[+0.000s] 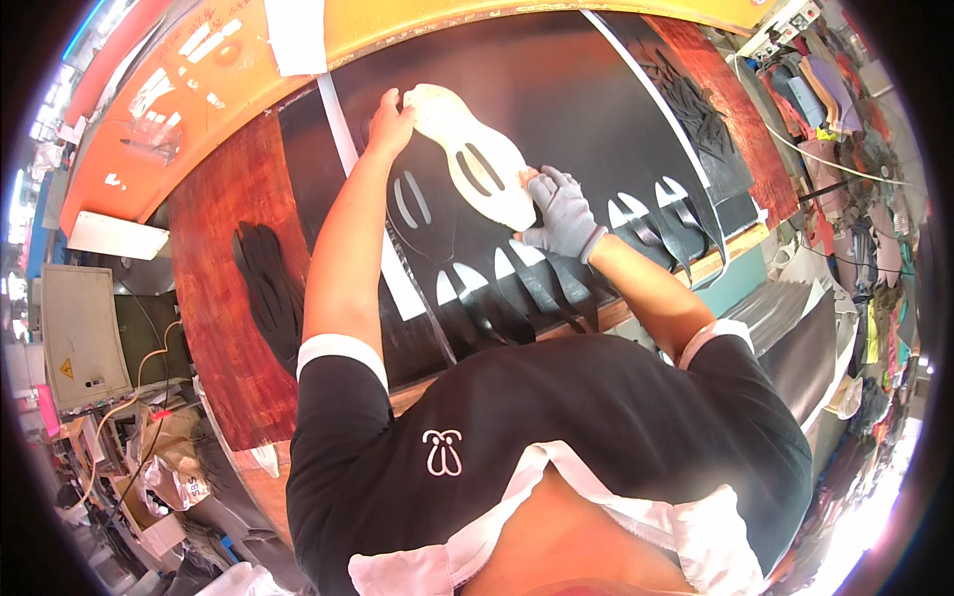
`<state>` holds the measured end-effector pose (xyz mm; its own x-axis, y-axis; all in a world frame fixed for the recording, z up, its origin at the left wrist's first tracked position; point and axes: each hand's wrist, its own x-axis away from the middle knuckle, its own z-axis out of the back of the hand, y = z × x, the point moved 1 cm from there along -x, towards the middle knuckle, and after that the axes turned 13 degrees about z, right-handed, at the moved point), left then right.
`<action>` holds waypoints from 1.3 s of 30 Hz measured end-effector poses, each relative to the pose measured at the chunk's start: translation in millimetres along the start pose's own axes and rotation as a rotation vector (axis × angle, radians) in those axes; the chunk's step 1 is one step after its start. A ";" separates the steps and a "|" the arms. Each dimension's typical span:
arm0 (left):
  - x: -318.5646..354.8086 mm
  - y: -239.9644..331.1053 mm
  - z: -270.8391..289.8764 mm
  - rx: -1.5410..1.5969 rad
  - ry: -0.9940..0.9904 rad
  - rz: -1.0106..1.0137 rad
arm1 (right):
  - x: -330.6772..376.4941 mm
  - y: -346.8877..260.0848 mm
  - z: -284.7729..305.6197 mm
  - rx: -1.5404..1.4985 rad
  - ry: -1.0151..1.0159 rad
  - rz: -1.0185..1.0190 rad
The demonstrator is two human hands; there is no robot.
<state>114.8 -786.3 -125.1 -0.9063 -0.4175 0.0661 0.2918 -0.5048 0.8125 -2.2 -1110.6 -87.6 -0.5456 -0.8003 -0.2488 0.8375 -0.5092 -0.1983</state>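
The person leans over a table [219, 348] which has a red-brown surface, and on it lies a wide black sheet [596, 109]. The thing in hand is a pale plate [460, 129], shaped like a shoe sole and with two long slots in its lower half; it is over the middle part of the black sheet, slanting from upper left to lower right. The bare left hand [392, 127] is at the upper end of this plate, with the fingers at its rim; one cannot tell if they are clamped on it or only rest against it. The right hand [564, 214], in a grey glove, is at the lower right end; its thumb and forefinger stand apart, with the corner of the plate between them, but how firmly they press is not visible. Just left of the plate there is a black sole-shaped piece [422, 236], also with two slots, and near the front edge is a row of curved black strips [574, 288]. From this, the step in hand appears to be the placing of the plate on the sheet. In such a case, the next move would call for steady guidance from both ends, so that the plate sits flat and just beside the slotted piece, without overlapping it.
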 end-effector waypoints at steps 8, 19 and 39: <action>-6.0 14.9 -1.8 0.553 -0.221 0.124 | -5.3 0.8 6.1 -0.156 0.278 0.097; -33.4 4.7 -18.4 0.464 -0.191 0.131 | -6.7 -19.4 -0.2 -0.133 0.301 0.044; -44.2 19.5 -17.6 0.448 -0.221 0.151 | -16.1 -6.1 7.6 -0.151 0.214 0.061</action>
<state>166.0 -791.1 -122.4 -0.9214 -0.2665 0.2830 0.3084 -0.0580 0.9495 1.8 -1097.0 -75.2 -0.5019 -0.7350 -0.4559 0.8636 -0.3961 -0.3120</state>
